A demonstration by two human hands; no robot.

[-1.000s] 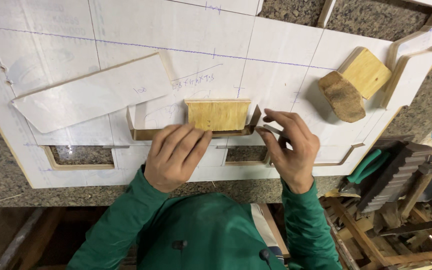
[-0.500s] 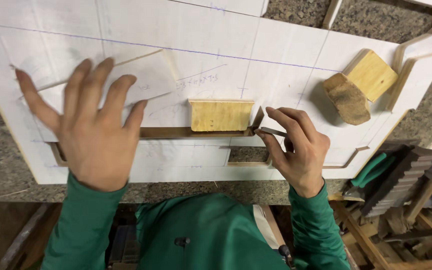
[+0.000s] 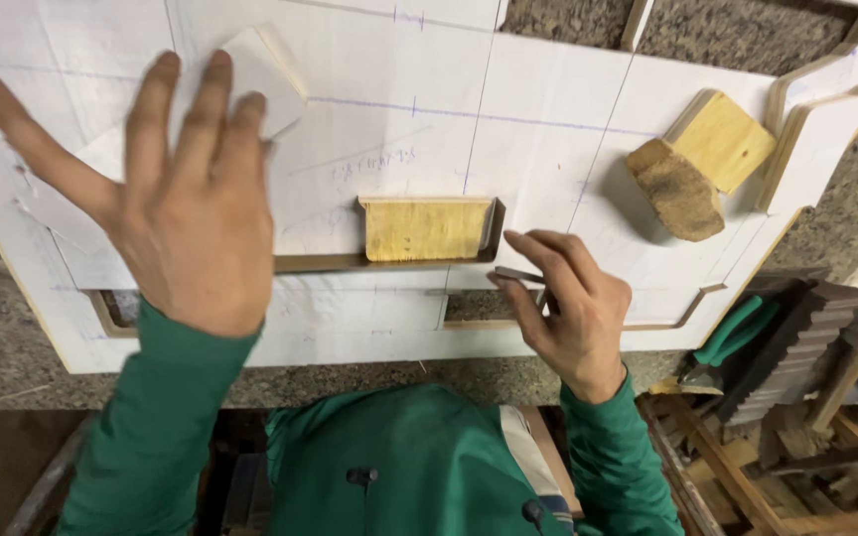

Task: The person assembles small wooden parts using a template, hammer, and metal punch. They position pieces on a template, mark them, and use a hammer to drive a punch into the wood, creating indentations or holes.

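A large white board with pencil lines and cut-out slots lies flat on a speckled stone surface. A small yellow wooden block sits in a slot at its middle. My right hand pinches a thin dark pencil-like tool just right of that block, its tip at the slot's corner. My left hand is raised over the board's left side, fingers spread, holding nothing. Under it lies a loose white strip, partly hidden by the hand.
A thick wooden block with a rough dark end rests on the board at upper right. Green-handled pliers and stacked wooden pieces sit beyond the right edge. Speckled stone shows below the board.
My left hand has lifted off the yellow block, swung left and up, and spread its fingers. The white strip has shifted. My right hand stays by the slot.
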